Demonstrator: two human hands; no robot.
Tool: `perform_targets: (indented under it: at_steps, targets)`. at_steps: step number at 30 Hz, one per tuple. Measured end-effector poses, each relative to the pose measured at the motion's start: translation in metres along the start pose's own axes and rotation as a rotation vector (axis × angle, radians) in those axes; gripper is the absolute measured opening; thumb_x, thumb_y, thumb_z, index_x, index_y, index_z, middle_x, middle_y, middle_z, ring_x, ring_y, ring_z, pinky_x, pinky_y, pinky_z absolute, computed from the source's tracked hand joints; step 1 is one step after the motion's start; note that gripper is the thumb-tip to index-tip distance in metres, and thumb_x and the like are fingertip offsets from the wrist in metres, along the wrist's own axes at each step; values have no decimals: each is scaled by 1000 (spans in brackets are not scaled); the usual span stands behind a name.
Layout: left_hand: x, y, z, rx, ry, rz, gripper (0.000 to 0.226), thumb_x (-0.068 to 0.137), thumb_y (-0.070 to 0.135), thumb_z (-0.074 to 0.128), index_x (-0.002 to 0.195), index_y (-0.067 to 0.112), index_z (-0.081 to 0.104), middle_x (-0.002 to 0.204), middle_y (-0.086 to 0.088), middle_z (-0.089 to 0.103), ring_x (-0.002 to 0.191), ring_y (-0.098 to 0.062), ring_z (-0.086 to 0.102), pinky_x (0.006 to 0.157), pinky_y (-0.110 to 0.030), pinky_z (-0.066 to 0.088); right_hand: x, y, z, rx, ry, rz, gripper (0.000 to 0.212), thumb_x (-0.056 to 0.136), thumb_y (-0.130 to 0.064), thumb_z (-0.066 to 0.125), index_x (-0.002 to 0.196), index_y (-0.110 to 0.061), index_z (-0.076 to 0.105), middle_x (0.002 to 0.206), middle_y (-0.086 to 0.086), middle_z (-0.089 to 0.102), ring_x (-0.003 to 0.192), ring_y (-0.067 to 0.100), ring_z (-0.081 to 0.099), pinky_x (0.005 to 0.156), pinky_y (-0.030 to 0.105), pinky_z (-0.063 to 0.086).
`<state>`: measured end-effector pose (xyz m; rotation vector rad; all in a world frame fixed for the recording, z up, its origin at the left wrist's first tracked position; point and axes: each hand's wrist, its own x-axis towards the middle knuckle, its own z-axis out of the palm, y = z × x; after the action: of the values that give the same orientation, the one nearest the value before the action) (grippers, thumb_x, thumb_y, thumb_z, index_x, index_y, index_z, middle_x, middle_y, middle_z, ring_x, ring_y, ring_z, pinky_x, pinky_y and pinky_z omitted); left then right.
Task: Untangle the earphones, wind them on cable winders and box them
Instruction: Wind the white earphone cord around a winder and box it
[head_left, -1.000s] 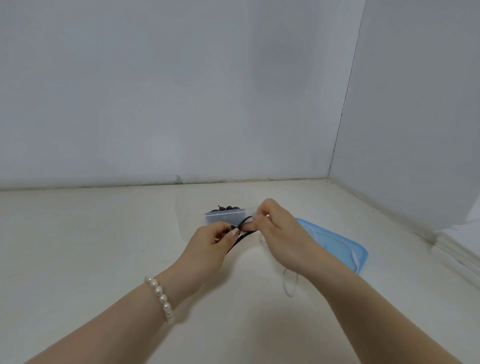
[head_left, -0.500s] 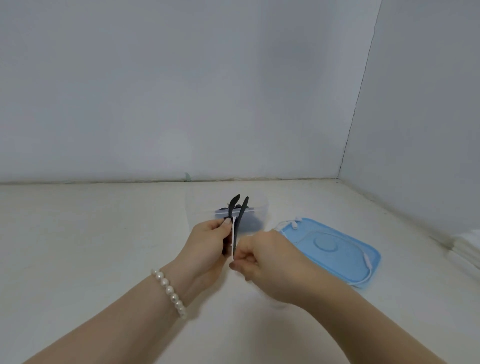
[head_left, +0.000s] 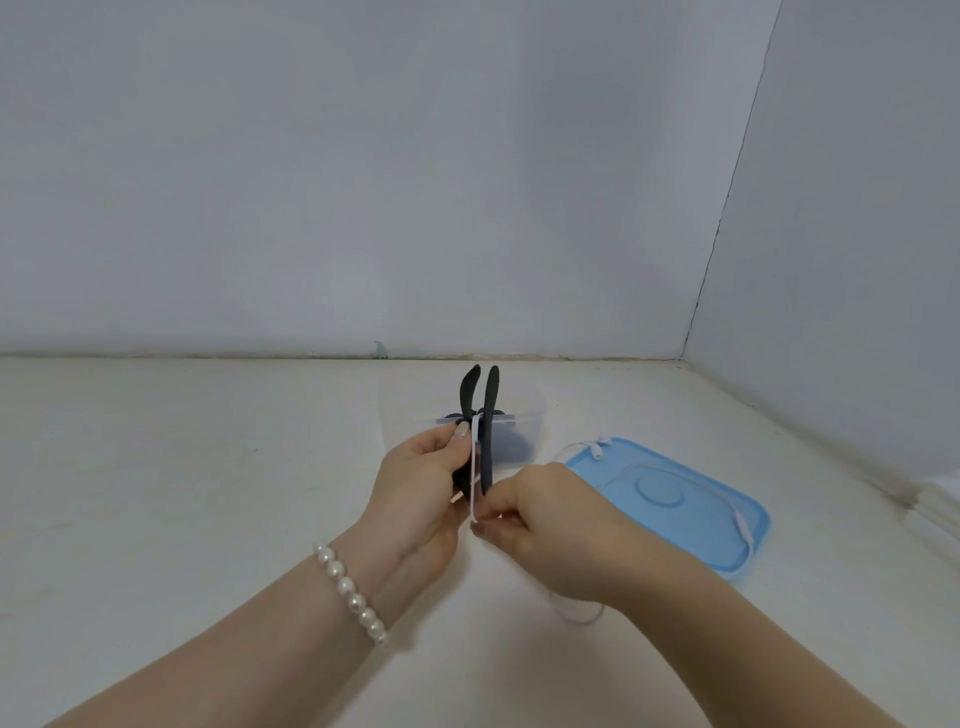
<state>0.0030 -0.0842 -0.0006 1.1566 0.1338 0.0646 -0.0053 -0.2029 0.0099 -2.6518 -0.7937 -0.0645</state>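
My left hand (head_left: 421, 480) grips a black cable winder (head_left: 487, 415) upright, its two prongs pointing up. A white earphone cable (head_left: 474, 462) runs down between the prongs. My right hand (head_left: 540, 512) pinches that cable just below the winder. The rest of the white cable trails right across a blue box lid (head_left: 675, 525), with an earbud (head_left: 597, 449) at the lid's far left corner and an inline remote (head_left: 744, 526) near its right edge. Behind the winder stands a clear plastic box (head_left: 524, 421) with dark items inside.
The white tabletop (head_left: 208, 493) meets grey walls at the back and right. A loop of white cable (head_left: 576, 613) lies under my right wrist. A white stack (head_left: 940, 501) sits at the far right edge.
The winder has been raised upright in my left hand. My right hand dropped below it and now pulls the white cable down between the prongs.
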Motion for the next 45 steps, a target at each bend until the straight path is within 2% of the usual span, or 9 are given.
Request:
perform_targets:
  at_steps: [4,9,15,20,24,29,34,41,45]
  targets:
    - [-2,4,0,1,-4,-31,16,92,8,54,80,8,65,65,-2,54,57,-13,43,61,-23,40,4,12,-2,-12,14,121,21,92,-32,55,94,-18,72,83,2,66,82,19,58,76,29,46]
    - [-4,4,-2,103,-92,-48,28,90,11,57,65,13,69,57,3,63,61,-15,51,64,-24,44,9,37,-8,94,104,316,38,83,-36,67,50,-30,51,52,-7,47,57,13,45,62,28,39]
    - [-3,2,-4,416,-303,-59,12,86,12,63,81,11,73,62,2,66,51,-5,56,58,-17,43,-2,63,-39,287,237,430,32,72,-31,79,51,-18,59,42,-11,46,36,5,38,43,18,25]
    - [3,-1,-9,536,-359,-116,11,82,6,66,90,5,74,82,-7,71,67,-12,65,72,-24,48,-7,69,-43,321,175,375,13,78,-19,74,66,-17,73,51,-3,50,55,14,40,53,23,34]
    - [2,-3,-8,579,-380,-112,8,79,-1,68,83,5,73,72,-6,71,61,-12,66,54,-17,49,-6,66,-44,275,201,350,13,78,-21,74,66,-20,70,56,-4,56,56,9,46,51,17,36]
    - [3,-4,-8,628,-368,-70,12,78,1,70,71,11,70,66,-6,69,57,-13,65,58,-23,45,-10,57,-49,191,243,328,14,77,-22,75,65,-19,68,57,-8,57,53,3,47,46,13,33]
    - [1,-5,-6,647,-329,-13,13,84,2,65,74,9,60,59,4,61,61,-14,62,45,-14,40,-14,47,-53,102,258,281,20,82,-19,68,63,-21,64,58,-10,57,57,2,49,52,16,36]
    - [2,-6,-4,658,-250,20,14,89,11,60,79,14,52,79,1,58,70,-14,61,57,-19,42,-14,46,-55,428,310,341,16,81,-20,72,67,-11,68,36,-14,48,35,-2,42,40,10,30]
    - [3,-8,-2,584,-149,43,14,92,15,57,82,12,48,83,-3,57,69,-15,59,63,-26,46,-16,29,-47,637,82,207,14,81,-16,70,75,-4,70,46,-5,57,47,5,49,54,13,40]
